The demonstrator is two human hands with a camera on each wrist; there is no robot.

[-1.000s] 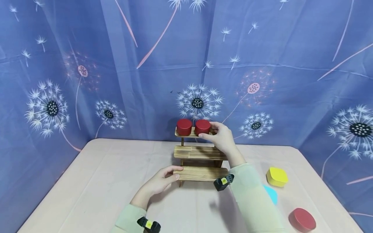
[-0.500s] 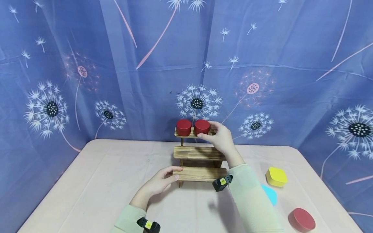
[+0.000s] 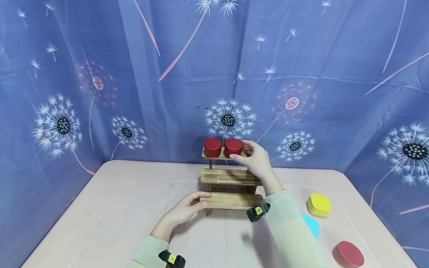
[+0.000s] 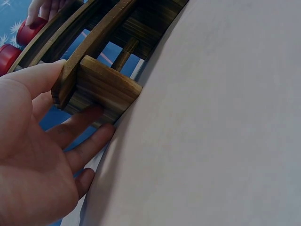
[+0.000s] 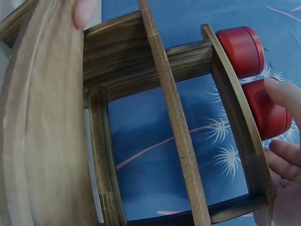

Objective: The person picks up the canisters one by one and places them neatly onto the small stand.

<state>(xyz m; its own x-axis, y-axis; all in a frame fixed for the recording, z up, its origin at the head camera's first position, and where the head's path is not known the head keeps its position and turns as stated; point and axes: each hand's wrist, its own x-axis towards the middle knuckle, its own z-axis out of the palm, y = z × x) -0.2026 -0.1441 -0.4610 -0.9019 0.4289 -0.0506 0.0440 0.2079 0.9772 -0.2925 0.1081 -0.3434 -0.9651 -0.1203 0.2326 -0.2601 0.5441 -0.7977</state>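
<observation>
My right hand (image 3: 256,160) is up at the top tier of the three-tier wooden rack (image 3: 231,177), fingers curled round the right-hand red tin (image 3: 233,147): thumb against its front, fingertips over its far side. That tin stands upright on the top tier, just beside a second red tin (image 3: 212,147) to its left; whether the two touch I cannot tell from the head view. In the right wrist view both tins sit side by side on the top board, my fingers (image 5: 284,94) lying on the nearer one.

My left hand (image 3: 187,208) is at the left end of the bottom tier, fingers relaxed and slightly spread. The thumb lies along the front edge of the board and the fingers reach under it, as the left wrist view shows; the hand braces the rack without closing round it.

The rack stands on the table (image 3: 117,208), near its far edge, in front of the blue dandelion-print cloth (image 3: 134,74).

To my right on the table: a yellow square tin (image 3: 318,204), a light blue thing (image 3: 311,225) partly hidden behind my right sleeve, and a flat red round lid (image 3: 348,254) near the front corner. These lie well apart from the rack.
</observation>
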